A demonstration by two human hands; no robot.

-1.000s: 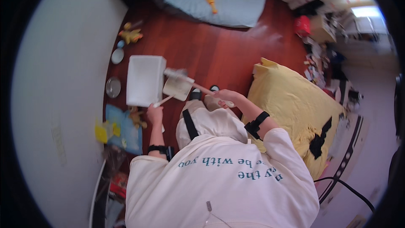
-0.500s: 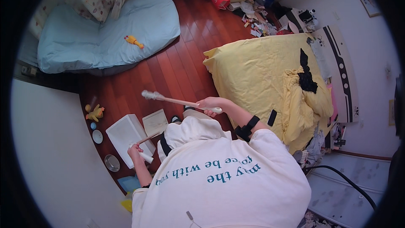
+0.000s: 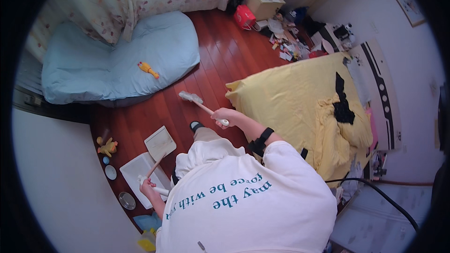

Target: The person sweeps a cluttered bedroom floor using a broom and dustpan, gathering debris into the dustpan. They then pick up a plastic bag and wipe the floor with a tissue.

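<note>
My right hand (image 3: 224, 116) is closed around the pale stick of a broom (image 3: 204, 107). Its greyish-white head (image 3: 191, 97) points ahead, over the red-brown floor. Whether the head touches the boards I cannot tell. At the lower left my left hand (image 3: 148, 187) grips the handle of a long-handled dustpan (image 3: 160, 143). The cream pan lies ahead of that hand, at the far edge of a white rectangular bin (image 3: 133, 167). Part of the bin is hidden by my hand and the handle. One dark shoe (image 3: 197, 125) shows between broom and pan.
A bed with a yellow sheet (image 3: 281, 89) stands to the right. Ahead left lies a pale blue cushion bed (image 3: 164, 42) with a rubber chicken (image 3: 148, 70) on it. By the left wall are a plush toy (image 3: 108, 147) and a metal bowl (image 3: 126, 200). Clutter (image 3: 286, 42) covers the far floor.
My right hand and the broom have moved left, and the broom head has swung farther ahead and right. The dustpan has shifted left. The view has tilted, so the room sits lower.
</note>
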